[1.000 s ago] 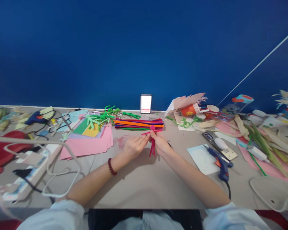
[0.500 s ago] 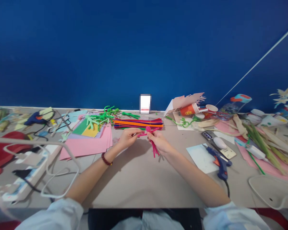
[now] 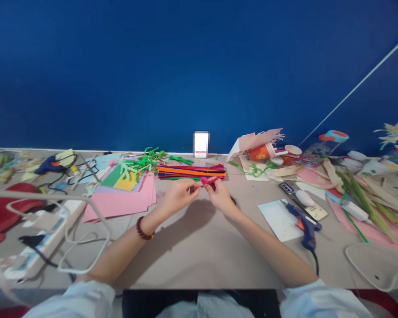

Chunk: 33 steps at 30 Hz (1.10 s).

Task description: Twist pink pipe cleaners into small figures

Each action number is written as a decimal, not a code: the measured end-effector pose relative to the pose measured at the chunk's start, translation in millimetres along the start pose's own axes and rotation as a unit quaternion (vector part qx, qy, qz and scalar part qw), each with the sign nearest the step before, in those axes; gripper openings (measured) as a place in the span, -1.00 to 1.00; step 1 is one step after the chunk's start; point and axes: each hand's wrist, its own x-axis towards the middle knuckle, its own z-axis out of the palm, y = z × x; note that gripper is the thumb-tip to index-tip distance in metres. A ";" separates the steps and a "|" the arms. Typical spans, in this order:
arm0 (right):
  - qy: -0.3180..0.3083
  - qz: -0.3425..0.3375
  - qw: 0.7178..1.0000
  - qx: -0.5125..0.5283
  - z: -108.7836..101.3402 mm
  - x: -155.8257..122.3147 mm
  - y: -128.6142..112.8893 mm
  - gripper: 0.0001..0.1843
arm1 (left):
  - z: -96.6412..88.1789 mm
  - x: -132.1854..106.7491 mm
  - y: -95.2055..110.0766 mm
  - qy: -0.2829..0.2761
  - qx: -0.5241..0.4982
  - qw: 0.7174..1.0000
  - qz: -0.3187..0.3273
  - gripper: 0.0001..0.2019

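Note:
A small magenta pipe-cleaner piece [image 3: 208, 180] is pinched between my left hand [image 3: 179, 195] and my right hand [image 3: 220, 197], its strands mostly hidden by my fingers. Both hands meet just in front of a bundle of multicoloured pipe cleaners [image 3: 191, 171] lying on the table, without touching it. A dark red bead bracelet [image 3: 141, 228] circles my left wrist. To the left of my hands lies a stack of pink and coloured paper [image 3: 119, 201], with green pipe-cleaner shapes [image 3: 135, 164] on top.
A blue hot glue gun [image 3: 303, 225] and a white card [image 3: 278, 220] lie to the right. A white power strip [image 3: 43, 234] with cables sits at the left. Red cups [image 3: 262, 152] and dried leaves [image 3: 365, 198] crowd the back right, against a blue wall [image 3: 199, 66].
My hands have drawn closer together and moved slightly toward the bundle. The long magenta strands that hung below my fingers are now gathered up and mostly hidden.

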 end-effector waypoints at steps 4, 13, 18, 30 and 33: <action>-0.059 0.159 0.967 0.189 -1.2 0.4 -4.3 -0.66 | 3.0 -2.4 1.9 0.060 0.057 0.996 0.043 -0.87; -0.170 0.228 0.897 0.337 -11.6 0.8 -20.9 -0.81 | -2.1 5.8 -6.6 -0.001 -0.087 0.994 -0.068 -0.87; -0.199 0.179 0.927 0.261 -13.2 3.8 -12.7 -0.76 | -6.0 9.3 -5.0 -0.008 -0.148 0.981 -0.124 -0.84; -0.117 0.113 0.969 0.186 -7.3 5.9 -4.0 -0.69 | -0.9 3.6 -6.4 0.005 -0.093 0.990 -0.103 -0.78; -0.087 0.115 0.971 0.191 -5.7 5.7 -7.1 -0.67 | -0.4 2.7 -5.6 -0.002 -0.061 0.995 -0.080 -0.78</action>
